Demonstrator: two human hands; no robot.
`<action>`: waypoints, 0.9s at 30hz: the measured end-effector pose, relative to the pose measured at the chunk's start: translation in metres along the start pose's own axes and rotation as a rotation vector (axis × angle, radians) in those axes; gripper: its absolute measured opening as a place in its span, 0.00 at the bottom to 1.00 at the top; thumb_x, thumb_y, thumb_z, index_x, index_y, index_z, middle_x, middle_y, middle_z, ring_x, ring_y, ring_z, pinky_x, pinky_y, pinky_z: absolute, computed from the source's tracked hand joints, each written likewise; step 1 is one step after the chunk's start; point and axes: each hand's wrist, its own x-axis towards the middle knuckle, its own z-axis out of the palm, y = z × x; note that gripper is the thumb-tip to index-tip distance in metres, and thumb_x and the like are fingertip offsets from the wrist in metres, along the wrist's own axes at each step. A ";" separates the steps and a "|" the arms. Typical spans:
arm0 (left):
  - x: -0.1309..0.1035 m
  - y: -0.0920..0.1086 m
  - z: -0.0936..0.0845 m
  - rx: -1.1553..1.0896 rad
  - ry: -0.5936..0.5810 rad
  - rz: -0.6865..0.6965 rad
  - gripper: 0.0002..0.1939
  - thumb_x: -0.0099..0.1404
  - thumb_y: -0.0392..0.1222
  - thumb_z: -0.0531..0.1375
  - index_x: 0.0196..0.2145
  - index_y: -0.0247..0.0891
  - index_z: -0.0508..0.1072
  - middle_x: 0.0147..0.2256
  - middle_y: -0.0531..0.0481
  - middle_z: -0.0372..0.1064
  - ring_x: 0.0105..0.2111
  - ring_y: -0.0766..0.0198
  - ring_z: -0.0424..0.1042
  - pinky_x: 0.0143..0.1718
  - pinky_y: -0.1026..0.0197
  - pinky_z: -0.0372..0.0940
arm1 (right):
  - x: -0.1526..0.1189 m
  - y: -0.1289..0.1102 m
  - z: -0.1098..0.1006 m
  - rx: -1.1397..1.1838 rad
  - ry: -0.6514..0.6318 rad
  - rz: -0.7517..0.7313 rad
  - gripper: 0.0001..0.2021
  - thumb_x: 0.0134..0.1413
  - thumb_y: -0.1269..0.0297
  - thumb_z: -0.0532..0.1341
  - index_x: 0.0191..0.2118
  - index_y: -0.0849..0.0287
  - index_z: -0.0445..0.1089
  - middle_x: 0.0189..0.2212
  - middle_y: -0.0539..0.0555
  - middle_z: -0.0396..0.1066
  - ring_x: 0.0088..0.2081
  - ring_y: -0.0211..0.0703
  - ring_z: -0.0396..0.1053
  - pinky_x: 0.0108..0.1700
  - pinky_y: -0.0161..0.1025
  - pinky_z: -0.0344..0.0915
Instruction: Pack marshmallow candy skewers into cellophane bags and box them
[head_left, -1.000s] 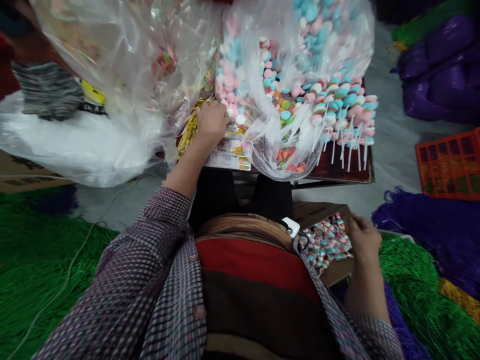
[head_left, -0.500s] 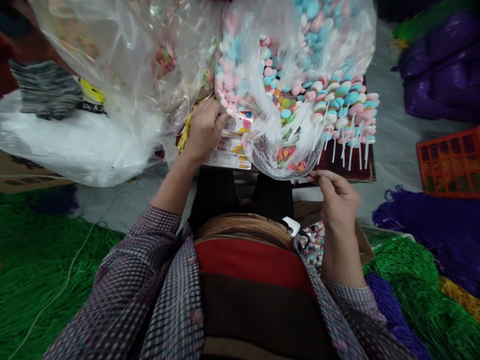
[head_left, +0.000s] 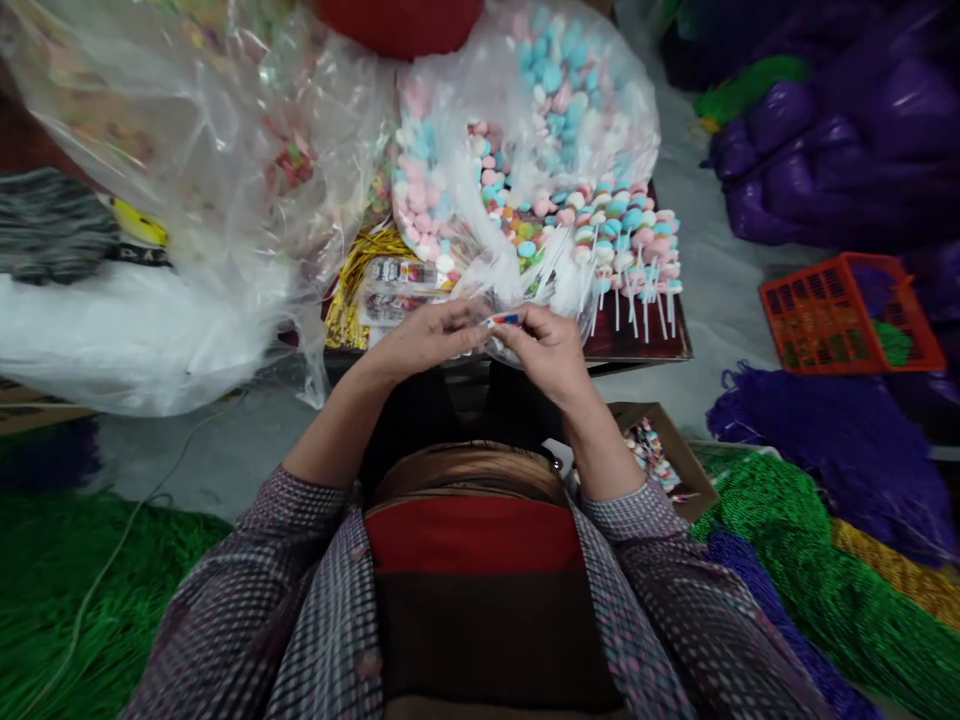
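My two hands meet at the table's front edge. Between them is a small clear printed wrapper [head_left: 504, 321] with a blue and red patch. My right hand [head_left: 551, 350] pinches it between thumb and fingers. My left hand [head_left: 435, 338] has its fingers closed at the wrapper's other side; the fingertips partly cover it. Behind my left hand lie a stack of printed clear wrappers [head_left: 394, 290] and a bundle of gold twist ties [head_left: 345, 305]. Just behind my right hand, a clear bag holds white sticks [head_left: 551, 262] and colourful candies. Candy skewers [head_left: 637, 240] in pink, blue and white lie to the right.
A large clear bag of pink and blue candies [head_left: 555, 80] stands at the back. Big plastic bags [head_left: 187, 120] cover the left. An open cardboard box [head_left: 686, 460] is below right, near an orange crate [head_left: 817, 320]. Green strands [head_left: 82, 580] lie on the left.
My left hand has moved right from the wrapper stack, and my right hand has come left and up to meet it. A printed wrapper is now between them. The view has shifted right.
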 end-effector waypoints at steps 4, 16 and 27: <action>0.000 0.000 -0.002 0.003 0.036 -0.037 0.21 0.62 0.59 0.65 0.28 0.37 0.73 0.26 0.54 0.69 0.27 0.68 0.66 0.33 0.63 0.63 | -0.004 0.000 -0.001 -0.137 0.016 -0.069 0.22 0.59 0.46 0.64 0.22 0.57 0.64 0.20 0.45 0.59 0.25 0.35 0.56 0.32 0.37 0.54; -0.005 -0.009 0.012 0.032 0.122 -0.067 0.19 0.63 0.59 0.62 0.31 0.39 0.69 0.25 0.56 0.66 0.26 0.68 0.62 0.30 0.64 0.58 | -0.003 0.010 0.008 0.031 0.174 0.126 0.30 0.54 0.32 0.60 0.21 0.56 0.60 0.19 0.45 0.57 0.24 0.34 0.56 0.29 0.36 0.56; -0.011 -0.013 0.002 0.166 0.275 -0.059 0.28 0.66 0.67 0.55 0.24 0.39 0.68 0.21 0.55 0.61 0.24 0.67 0.59 0.28 0.63 0.54 | 0.070 0.012 -0.044 -0.376 0.226 0.172 0.15 0.64 0.52 0.56 0.36 0.58 0.72 0.30 0.55 0.75 0.33 0.47 0.75 0.41 0.43 0.70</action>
